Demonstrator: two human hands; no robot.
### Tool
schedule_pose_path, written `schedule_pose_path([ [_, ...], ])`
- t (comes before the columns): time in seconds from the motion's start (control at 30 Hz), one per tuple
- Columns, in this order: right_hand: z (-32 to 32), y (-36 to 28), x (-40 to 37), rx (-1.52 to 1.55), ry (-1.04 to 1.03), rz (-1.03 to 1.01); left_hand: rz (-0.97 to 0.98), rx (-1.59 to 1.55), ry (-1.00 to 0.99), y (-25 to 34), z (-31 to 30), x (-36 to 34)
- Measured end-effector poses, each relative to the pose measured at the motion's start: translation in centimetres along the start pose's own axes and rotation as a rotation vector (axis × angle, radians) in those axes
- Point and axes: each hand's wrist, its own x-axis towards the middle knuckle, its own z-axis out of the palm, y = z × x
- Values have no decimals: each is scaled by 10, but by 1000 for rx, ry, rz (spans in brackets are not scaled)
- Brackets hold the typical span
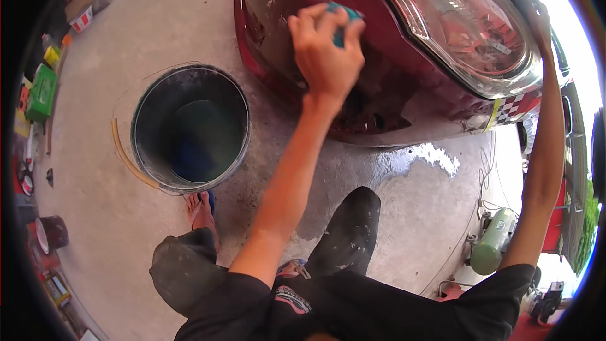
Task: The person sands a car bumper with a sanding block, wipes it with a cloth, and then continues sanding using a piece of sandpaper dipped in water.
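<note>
My left hand (327,53) is closed around a small teal sponge-like pad (344,14) and presses it against the dark red car bumper (297,0). Pale scuffs and wet shine mark the paint there. Over at the right, my right hand (535,17) lies on the car's edge beyond the clear headlight (480,31), its fingers stretched along the surface and partly lost in glare. Below and left of the bumper stands a black bucket (142,136) with murky water in it. Something blue shows dimly inside the water.
Wet patches (413,161) spread on the concrete floor beneath the bumper. A green compressor tank (495,243) and loose cable stand at the right. Along the left wall are a green box (41,93), a dark pot (53,233) and several other items. My knees are below the bumper.
</note>
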Motion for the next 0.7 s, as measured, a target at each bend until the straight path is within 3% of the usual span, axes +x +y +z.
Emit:
schedule_pose_path([
  [0.1, -2, -3, -7, -4, -11, 23, -122, 189, 90, -70, 19, 57],
  [0.13, 4, 36, 7, 2, -12, -60, -189, 134, 51, -71, 18, 62],
  [0.17, 5, 52, 12, -23, -1, -110, -111, 167, 74, -67, 18, 53],
  [0.27, 4, 58, 17, -117, 33, -181, -5, 93, -11, 4, 0, 1],
  [0.33, -2, 31, 7, -110, 16, -159, -54, -69, -69, 50, -7, -35],
  [0.43, 3, 40, 13, -103, 37, -125, 61, 70, 42, -8, 1, 2],
  [0.53, 2, 47, 11, -89, 38, -113, -199, 107, 62, -76, 13, 60],
  [0.6, 4, 48, 14, -67, 44, -127, -124, 166, 65, -62, 11, 48],
  [0.7, 5, 58, 16, -79, 63, -119, -9, 7, -19, 18, -5, -16],
])
